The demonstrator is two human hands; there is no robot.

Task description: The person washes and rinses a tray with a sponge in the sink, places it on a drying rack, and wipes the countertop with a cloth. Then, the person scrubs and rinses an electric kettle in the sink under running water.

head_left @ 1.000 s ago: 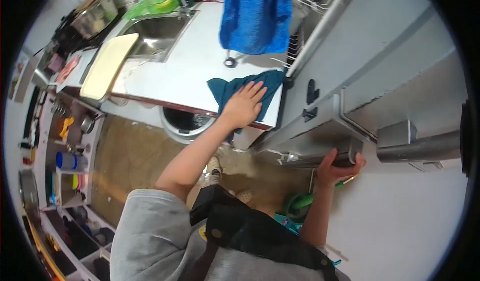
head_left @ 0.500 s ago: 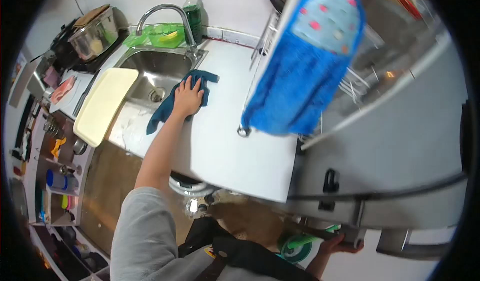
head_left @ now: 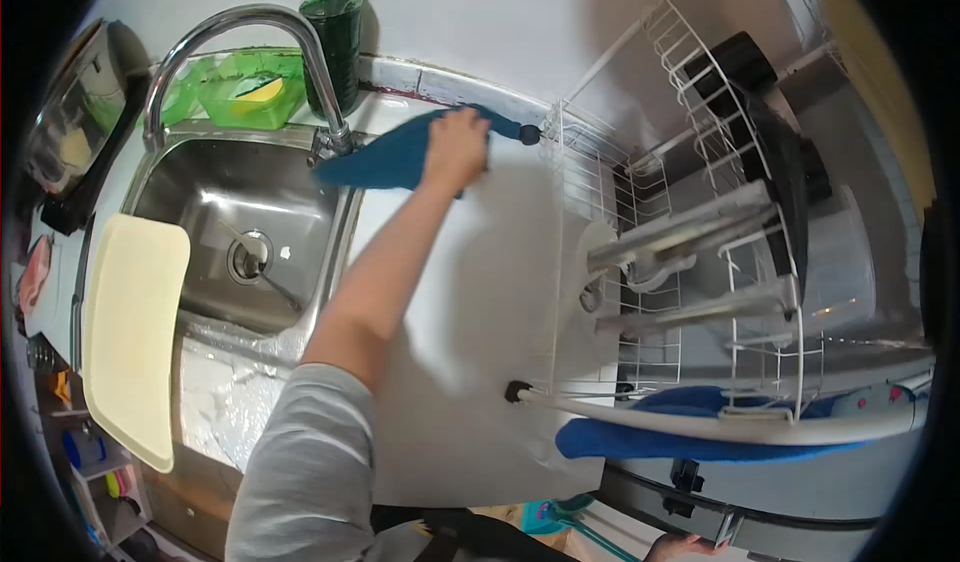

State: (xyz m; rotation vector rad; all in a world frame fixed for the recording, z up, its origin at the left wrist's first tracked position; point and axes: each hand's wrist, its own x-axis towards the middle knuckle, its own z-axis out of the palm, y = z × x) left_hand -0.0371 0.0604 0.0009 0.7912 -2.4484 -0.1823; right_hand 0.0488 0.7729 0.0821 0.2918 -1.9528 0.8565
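Note:
My left hand (head_left: pixel 457 150) is pressed on a dark teal cloth (head_left: pixel 390 157), fingers curled into it. That cloth lies bunched on the white countertop (head_left: pixel 440 292), between the sink's right rim and the wire dish rack (head_left: pixel 560 292). One end of it stretches toward the faucet base, the other toward the rack's foot. At the bottom right edge my right hand (head_left: pixel 680 546) shows only in part, fingers stretched out beside a metal handle (head_left: pixel 728 527) on a grey appliance front. I see nothing held in it.
The steel sink (head_left: pixel 310 252) has a curved faucet (head_left: pixel 240 14). A cream tray (head_left: pixel 135 342) lies across its left side. Behind stand a green basket (head_left: pixel 250 87) with a sponge and a bottle of green liquid (head_left: pixel 335 42). A blue towel (head_left: pixel 690 437) hangs at the rack's front.
The view has moved closer to the counter. My left hand has slid the cloth from beside the sink back toward the wall. The blue towel now appears lower right; my right hand stays near the handle.

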